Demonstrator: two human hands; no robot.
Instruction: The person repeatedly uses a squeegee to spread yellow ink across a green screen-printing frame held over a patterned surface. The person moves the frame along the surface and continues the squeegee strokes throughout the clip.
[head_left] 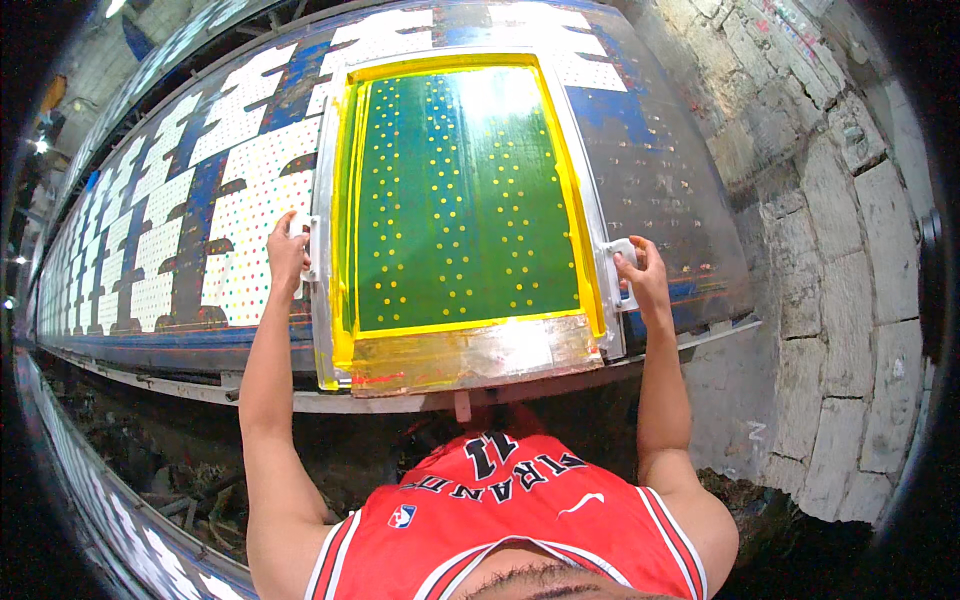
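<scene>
Two bare hands grip the screen, one at each side. The left hand (289, 252) is curled narrow around the left handle (312, 248), fingers bent. The right hand (643, 272) closes on the right handle (618, 250), with thumb and forefinger near each other around its pale bar. Between them is the screen (455, 205), over the near part of the desk (655, 165), its lower end reaching past the desk's near edge; whether it rests flat or is held slightly up, I cannot tell. It has a silvery border, yellow smears along the inner sides, and a green middle covered in bands of yellow dots, with a bright glare at the upper right. Across its lower end runs a dull metallic strip (480, 355), streaked with yellow and red. Left of the screen, white sheets (255, 215) with notched edges lie on the desk in rows, many carrying small coloured dots; more white sheets show beyond its far end. Right of the screen, the desk surface is dark, with blue patches and faint marks. Grey blocks (800, 240) stretch along the right, and the person's red jersey (500, 520) fills the lower middle
</scene>
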